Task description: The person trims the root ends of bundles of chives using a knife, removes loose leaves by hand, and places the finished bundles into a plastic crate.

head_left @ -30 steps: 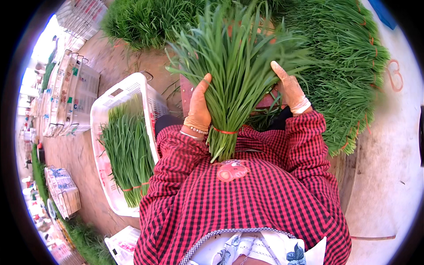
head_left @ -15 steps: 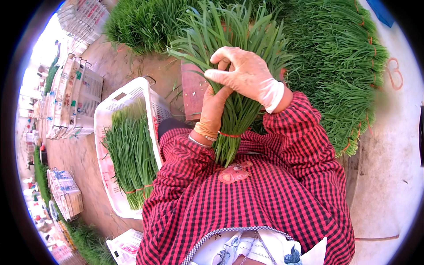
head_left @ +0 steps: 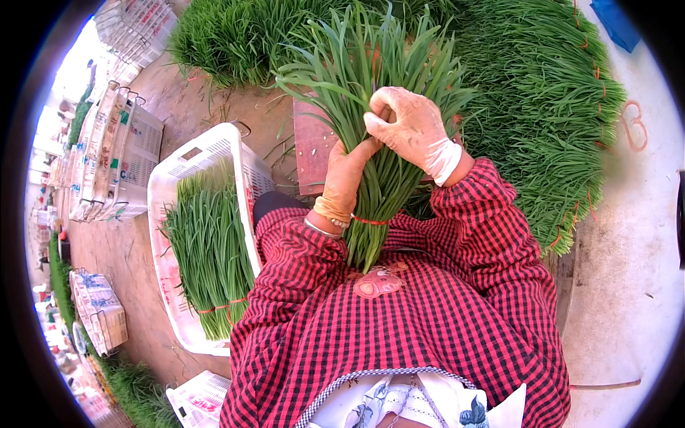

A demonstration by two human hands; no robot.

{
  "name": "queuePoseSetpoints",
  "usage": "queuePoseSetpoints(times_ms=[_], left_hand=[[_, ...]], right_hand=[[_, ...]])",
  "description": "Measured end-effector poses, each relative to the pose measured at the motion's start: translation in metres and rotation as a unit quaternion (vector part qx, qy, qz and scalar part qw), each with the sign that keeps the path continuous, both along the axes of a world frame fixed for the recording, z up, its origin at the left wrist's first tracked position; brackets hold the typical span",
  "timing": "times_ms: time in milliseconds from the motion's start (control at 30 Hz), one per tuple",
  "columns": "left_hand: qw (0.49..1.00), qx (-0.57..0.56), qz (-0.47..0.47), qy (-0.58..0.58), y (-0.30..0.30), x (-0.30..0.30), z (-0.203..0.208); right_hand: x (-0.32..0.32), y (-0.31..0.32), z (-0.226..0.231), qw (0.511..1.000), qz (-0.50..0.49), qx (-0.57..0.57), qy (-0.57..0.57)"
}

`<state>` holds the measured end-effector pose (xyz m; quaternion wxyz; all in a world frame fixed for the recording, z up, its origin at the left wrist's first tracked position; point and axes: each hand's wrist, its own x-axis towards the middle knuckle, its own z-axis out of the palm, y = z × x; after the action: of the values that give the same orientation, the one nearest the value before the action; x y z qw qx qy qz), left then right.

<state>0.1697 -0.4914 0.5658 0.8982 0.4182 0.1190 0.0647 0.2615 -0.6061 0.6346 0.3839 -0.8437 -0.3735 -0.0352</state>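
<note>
A thick bunch of green chives [head_left: 385, 185] stands upright against my lap, bound low down with an orange-red band [head_left: 369, 220]. My left hand [head_left: 344, 171], in a thin glove, is wrapped around its left side above the band. On the upper part of the bunch, my right hand [head_left: 410, 128], gloved in white, has thumb and forefinger pinched together at the chive leaves. The exact leaves in that pinch are partly hidden by the fingers. Above my hands the leaf tips fan out loosely.
At my left, a white plastic crate [head_left: 246, 178] holds banded chives [head_left: 210, 257]. Large heaps of chives lie ahead [head_left: 235, 36] and to the right [head_left: 535, 121]. A reddish board [head_left: 310, 153] sits beyond my left hand. Stacked crates [head_left: 118, 153] stand farther left.
My right hand has shifted right and slightly down across the leaves, its fingers closing into a tighter pinch. My left hand keeps its hold on the bunch.
</note>
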Motion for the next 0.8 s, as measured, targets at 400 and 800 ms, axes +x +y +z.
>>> queuePoseSetpoints(times_ms=[400,800], left_hand=[[0.998,-0.056,0.031,0.028,0.026,0.004,-0.006],[0.993,0.062,-0.032,0.092,0.057,0.042,0.033]], right_hand=[[0.087,-0.112,-0.012,0.943,-0.295,0.123,-0.092],[-0.053,-0.049,-0.108,0.729,0.150,0.292,0.601]])
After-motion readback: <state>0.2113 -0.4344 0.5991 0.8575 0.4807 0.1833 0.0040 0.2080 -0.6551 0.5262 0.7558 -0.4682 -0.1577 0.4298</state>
